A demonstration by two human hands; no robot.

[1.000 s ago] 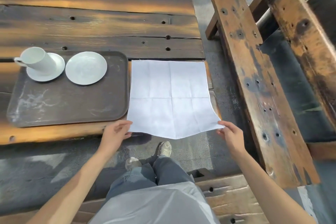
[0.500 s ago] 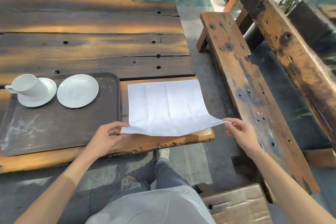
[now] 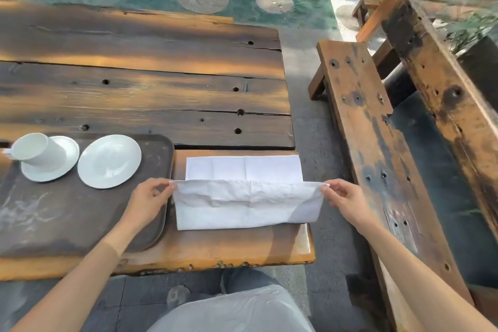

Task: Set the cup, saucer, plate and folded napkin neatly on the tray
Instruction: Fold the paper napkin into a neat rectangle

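While both hands, left hand [image 3: 147, 201] and right hand [image 3: 347, 201], pinch the napkin [image 3: 246, 203] corners mid-fold at lower centre, the next move likely means laying that edge flat.

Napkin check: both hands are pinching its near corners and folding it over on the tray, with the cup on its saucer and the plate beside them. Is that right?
Not quite. The head view shows the napkin on the bare wooden table, just right of the tray, not on it. The rest holds: the left hand and right hand pinch its corners mid-fold, the cup sits on its saucer, and the plate is beside them.
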